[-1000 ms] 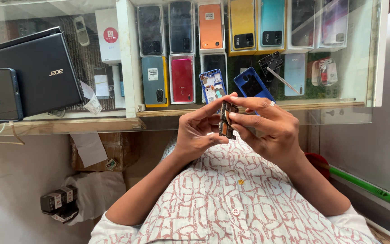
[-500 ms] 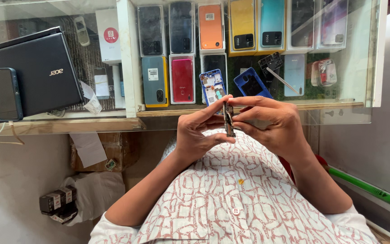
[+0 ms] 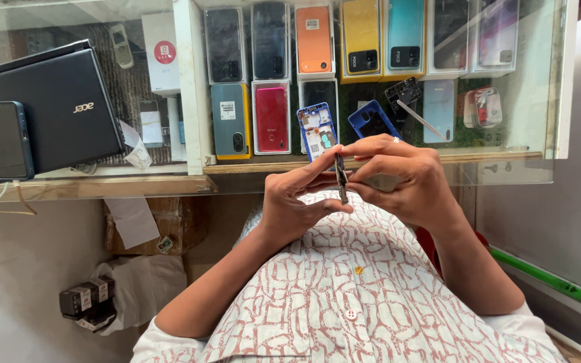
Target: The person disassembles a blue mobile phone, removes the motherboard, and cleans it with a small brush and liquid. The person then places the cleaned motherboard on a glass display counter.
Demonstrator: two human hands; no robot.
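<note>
A thin dark phone part (image 3: 341,177) is held upright, edge-on, between both hands, just above the patterned shirt (image 3: 344,296). It is pinched in the grip of the left hand (image 3: 297,202) and the right hand (image 3: 408,178). Behind them, coloured phones (image 3: 314,40) are seen under the glass worktop (image 3: 169,181), where a black laptop (image 3: 42,111) is laid.

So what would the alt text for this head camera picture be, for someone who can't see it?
Two bare hands, left hand and right hand, hold a thin dark phone part edge-on between their fingertips above a patterned shirt. Beyond stands a glass counter of colourful phones, with a black laptop to the left.
</note>
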